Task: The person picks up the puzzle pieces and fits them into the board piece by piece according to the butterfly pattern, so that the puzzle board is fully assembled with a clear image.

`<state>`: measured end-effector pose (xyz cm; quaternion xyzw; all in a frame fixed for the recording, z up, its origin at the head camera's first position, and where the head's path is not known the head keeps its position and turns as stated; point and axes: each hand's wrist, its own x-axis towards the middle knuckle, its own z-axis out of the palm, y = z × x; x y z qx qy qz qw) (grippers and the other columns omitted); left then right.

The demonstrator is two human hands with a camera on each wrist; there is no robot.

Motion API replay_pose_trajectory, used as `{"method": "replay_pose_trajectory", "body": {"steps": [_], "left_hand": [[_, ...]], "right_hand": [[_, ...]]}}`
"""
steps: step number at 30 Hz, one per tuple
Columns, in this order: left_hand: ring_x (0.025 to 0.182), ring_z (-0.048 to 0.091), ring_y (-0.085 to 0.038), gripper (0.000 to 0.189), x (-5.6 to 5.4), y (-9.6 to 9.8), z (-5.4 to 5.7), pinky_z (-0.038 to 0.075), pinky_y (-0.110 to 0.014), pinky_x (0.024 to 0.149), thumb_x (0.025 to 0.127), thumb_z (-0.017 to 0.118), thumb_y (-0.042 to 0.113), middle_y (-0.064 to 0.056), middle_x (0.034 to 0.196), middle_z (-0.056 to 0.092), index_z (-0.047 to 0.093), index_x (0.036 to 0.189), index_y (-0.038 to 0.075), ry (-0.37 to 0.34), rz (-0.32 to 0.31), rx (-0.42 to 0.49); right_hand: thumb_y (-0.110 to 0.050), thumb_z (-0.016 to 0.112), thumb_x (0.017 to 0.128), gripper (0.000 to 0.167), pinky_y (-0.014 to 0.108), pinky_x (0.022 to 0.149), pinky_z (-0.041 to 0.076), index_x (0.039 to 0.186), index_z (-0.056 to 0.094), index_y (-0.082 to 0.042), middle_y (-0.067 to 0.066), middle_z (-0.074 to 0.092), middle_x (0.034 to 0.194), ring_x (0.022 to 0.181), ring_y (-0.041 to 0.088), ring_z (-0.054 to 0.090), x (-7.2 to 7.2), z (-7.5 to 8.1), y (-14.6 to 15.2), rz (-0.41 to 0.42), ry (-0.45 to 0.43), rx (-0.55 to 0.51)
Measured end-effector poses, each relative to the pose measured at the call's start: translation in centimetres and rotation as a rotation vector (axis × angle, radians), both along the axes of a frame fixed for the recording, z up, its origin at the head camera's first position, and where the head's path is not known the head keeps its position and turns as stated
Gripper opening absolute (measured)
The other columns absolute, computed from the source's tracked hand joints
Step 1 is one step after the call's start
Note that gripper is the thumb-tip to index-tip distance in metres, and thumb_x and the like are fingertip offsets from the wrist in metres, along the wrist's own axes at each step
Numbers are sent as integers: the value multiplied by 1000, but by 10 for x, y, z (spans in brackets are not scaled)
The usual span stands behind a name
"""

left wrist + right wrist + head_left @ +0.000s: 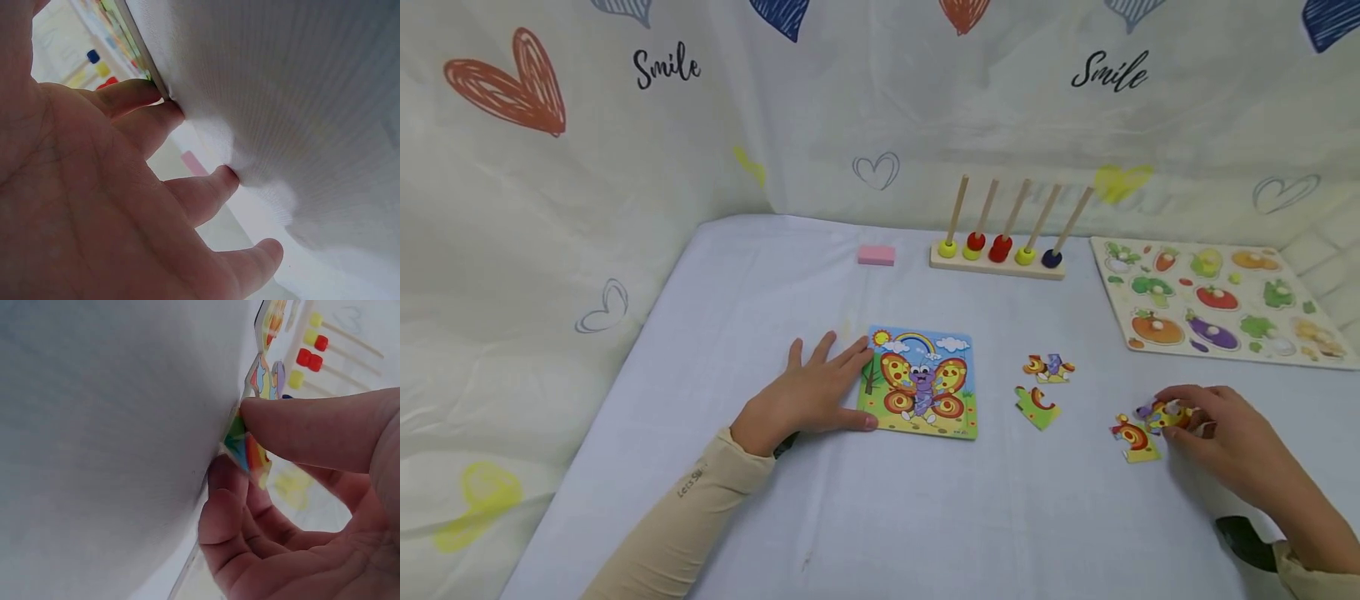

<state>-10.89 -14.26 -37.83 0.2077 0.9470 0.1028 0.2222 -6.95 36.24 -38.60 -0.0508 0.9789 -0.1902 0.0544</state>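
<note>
A square butterfly puzzle board (922,385) lies flat on the white cloth. Spread fingers of my left hand (808,390) rest along its left edge, thumb near the lower corner; the left wrist view shows fingertips (175,112) right at the edge. On the right, my right hand (1228,437) pinches a colourful jigsaw piece (247,450) between thumb and fingers, close over the cloth. Beside it lies a piece with a red-orange swirl (1135,440). Between board and right hand are a green-edged piece (1037,408) and a piece with purple on it (1051,368).
Behind the board sits a pink block (876,255). A wooden peg stand (996,267) with coloured beads stands at the back. To its right lies a vegetable peg board (1225,300). A printed curtain (820,108) hangs behind the table.
</note>
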Motion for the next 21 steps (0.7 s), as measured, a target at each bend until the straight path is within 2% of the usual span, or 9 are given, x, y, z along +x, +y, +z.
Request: {"method": "replay_pose_trajectory", "body": {"steps": [4,9,16,21], "left_hand": [[162,3,-45,103,0,0,0,1,-77,120,93,76,64,1,180,13,28,171,18,-2,1,1],[162,3,-45,103,0,1,1,1,-77,120,93,76,64,1,180,13,28,171,17,1,0,-1],[162,3,-45,103,1,0,2,2,-77,120,93,76,64,1,180,13,29,171,17,-1,3,-6],[162,3,-44,103,0,0,1,1,-77,120,93,76,64,1,180,13,29,171,18,0,4,0]], "right_hand": [[-1,81,92,39,28,59,44,128,67,-1,8,63,91,79,27,55,1,1,2,-7,-2,29],[-3,81,94,39,26,57,41,131,69,0,6,67,89,76,21,53,3,6,1,-41,24,4],[-5,77,99,41,24,57,50,136,60,3,7,70,88,66,14,61,0,9,-12,-44,36,-129],[-10,72,104,36,27,59,51,137,62,0,9,73,93,69,16,64,-3,11,-26,-30,7,-236]]}}
